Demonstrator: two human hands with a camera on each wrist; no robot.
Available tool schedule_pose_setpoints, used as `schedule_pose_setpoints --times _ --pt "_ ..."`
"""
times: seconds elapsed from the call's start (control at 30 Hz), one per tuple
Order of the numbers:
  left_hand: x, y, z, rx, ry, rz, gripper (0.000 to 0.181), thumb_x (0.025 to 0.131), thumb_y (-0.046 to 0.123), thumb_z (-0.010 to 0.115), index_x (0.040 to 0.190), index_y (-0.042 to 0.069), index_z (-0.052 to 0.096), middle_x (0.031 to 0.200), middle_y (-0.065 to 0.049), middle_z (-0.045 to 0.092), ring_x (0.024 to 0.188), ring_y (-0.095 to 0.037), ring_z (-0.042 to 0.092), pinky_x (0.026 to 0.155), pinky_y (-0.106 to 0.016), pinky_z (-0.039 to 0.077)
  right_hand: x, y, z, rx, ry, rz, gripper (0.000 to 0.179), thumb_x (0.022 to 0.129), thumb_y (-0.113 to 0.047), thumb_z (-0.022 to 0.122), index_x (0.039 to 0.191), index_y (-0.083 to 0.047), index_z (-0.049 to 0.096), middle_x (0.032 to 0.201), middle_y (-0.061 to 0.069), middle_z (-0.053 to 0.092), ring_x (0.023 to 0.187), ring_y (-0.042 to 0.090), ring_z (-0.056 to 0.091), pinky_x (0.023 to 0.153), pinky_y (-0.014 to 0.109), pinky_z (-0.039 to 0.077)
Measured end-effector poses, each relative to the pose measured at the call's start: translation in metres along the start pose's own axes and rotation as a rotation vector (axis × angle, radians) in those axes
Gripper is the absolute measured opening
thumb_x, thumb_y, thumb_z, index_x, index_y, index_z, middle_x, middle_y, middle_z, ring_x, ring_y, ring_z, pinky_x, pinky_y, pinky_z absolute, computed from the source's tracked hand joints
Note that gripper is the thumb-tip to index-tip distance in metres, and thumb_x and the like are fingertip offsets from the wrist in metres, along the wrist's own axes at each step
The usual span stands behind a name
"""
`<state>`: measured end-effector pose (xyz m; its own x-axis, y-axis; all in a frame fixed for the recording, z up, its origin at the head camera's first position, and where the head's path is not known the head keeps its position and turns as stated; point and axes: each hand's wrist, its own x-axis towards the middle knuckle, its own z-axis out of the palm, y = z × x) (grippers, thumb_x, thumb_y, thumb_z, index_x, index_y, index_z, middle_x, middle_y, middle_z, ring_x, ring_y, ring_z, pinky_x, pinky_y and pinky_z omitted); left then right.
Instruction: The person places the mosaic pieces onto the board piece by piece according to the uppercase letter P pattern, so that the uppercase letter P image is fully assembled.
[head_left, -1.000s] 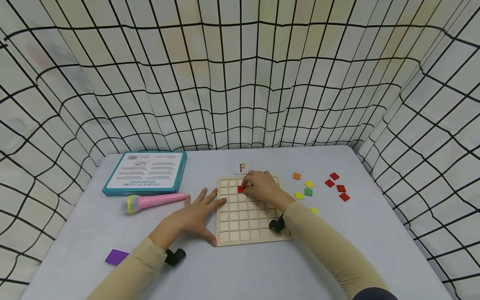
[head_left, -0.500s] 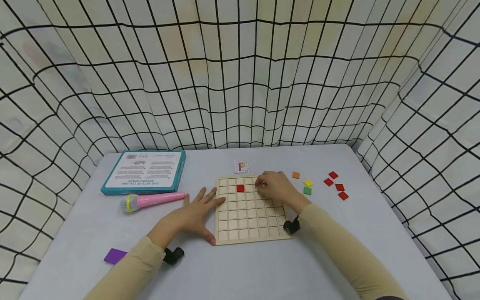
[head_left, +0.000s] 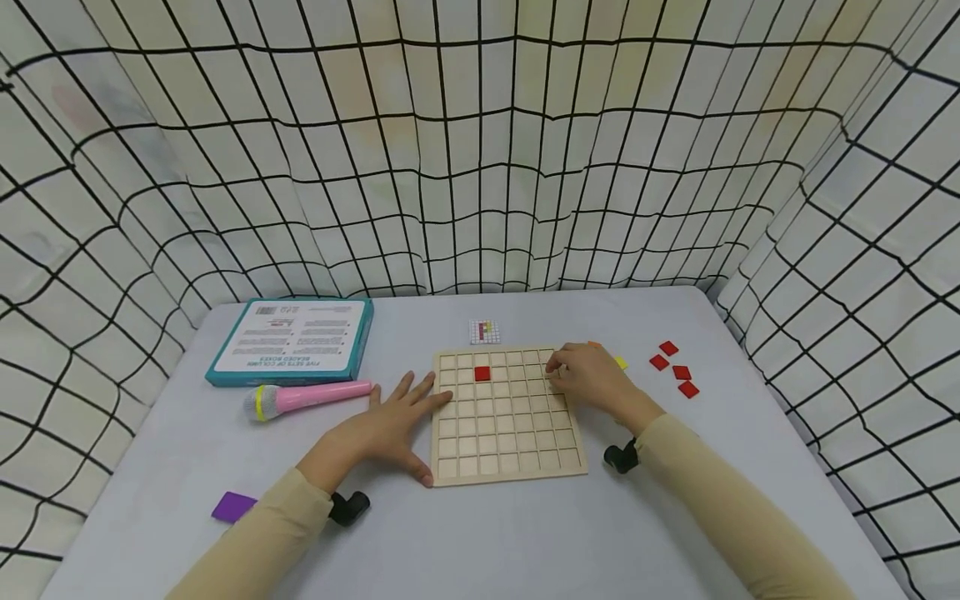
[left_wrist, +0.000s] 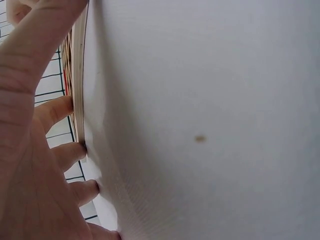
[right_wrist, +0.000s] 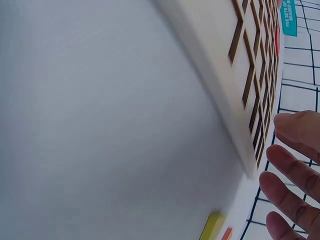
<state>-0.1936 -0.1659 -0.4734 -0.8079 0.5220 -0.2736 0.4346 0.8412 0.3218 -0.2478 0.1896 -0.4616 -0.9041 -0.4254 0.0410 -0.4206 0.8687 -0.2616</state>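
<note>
At the pale wooden grid board (head_left: pixel 487 445), one red square tile (head_left: pixel 482 373) inside, our empty left hand (head_left: pixel 386 432) lies spread along its left edge; our right hand (head_left: pixel 592 377), empty, bends loosely opposite.

Orange tile (head_left: pixel 595 343) and yellow tile (head_left: pixel 621 362) partly behind the right hand (head_left: pixel 595 377), purple piece (head_left: pixel 232 507) partly behind the left sleeve (head_left: pixel 258 533)

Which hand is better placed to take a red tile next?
Probably the right hand: it is nearer to the loose red tiles, while the left hand touches the board at its left edge.
</note>
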Motion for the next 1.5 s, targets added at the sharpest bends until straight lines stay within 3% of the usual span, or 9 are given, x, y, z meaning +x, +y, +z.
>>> schedule_pose_setpoints --times 0.33,0.67,1.2,1.5 --pt "-0.001 -0.001 -0.003 -0.001 -0.004 -0.004 0.131 0.056 0.068 0.092 0.164 0.027 0.029 0.175 -0.011 0.006 0.159 -0.046 -0.002 0.112 -0.085 0.002 -0.027 0.032 -0.003 -0.12 -0.015 0.083 0.02 0.094 -0.028 0.074 0.11 -0.015 0.078 0.114 0.005 0.073 0.106 0.031 0.068 0.096 0.054 0.052" --pt "-0.002 0.0 -0.002 -0.011 -0.014 -0.018 0.13 0.058 0.064 0.093 0.165 0.028 0.028 0.176 -0.009 0.004 0.16 -0.043 -0.005 0.113 -0.083 0.0 -0.052 0.069 -0.005 -0.121 0.015 0.136 0.019 0.095 -0.026 0.073 0.108 -0.014 0.077 0.116 0.01 0.072 0.105 0.031 0.067 0.088 0.05 0.057" --pt "-0.003 0.0 0.0 -0.013 -0.015 -0.006 0.129 0.059 0.064 0.093 0.165 0.027 0.029 0.176 -0.01 0.005 0.16 -0.045 -0.003 0.112 -0.084 0.003 -0.076 0.115 -0.02 -0.111 0.035 0.177 0.022 0.097 -0.018 0.065 0.113 -0.008 0.075 0.125 0.018 0.069 0.118 0.043 0.062 0.096 0.06 0.052" --pt "-0.002 0.002 -0.002 -0.004 -0.019 -0.01 0.129 0.058 0.065 0.093 0.165 0.027 0.029 0.175 -0.01 0.005 0.16 -0.045 -0.003 0.112 -0.085 0.004 -0.082 0.133 -0.022 -0.121 0.044 0.241 0.023 0.096 -0.017 0.063 0.114 -0.006 0.073 0.134 0.025 0.055 0.119 0.048 0.053 0.084 0.062 0.054"
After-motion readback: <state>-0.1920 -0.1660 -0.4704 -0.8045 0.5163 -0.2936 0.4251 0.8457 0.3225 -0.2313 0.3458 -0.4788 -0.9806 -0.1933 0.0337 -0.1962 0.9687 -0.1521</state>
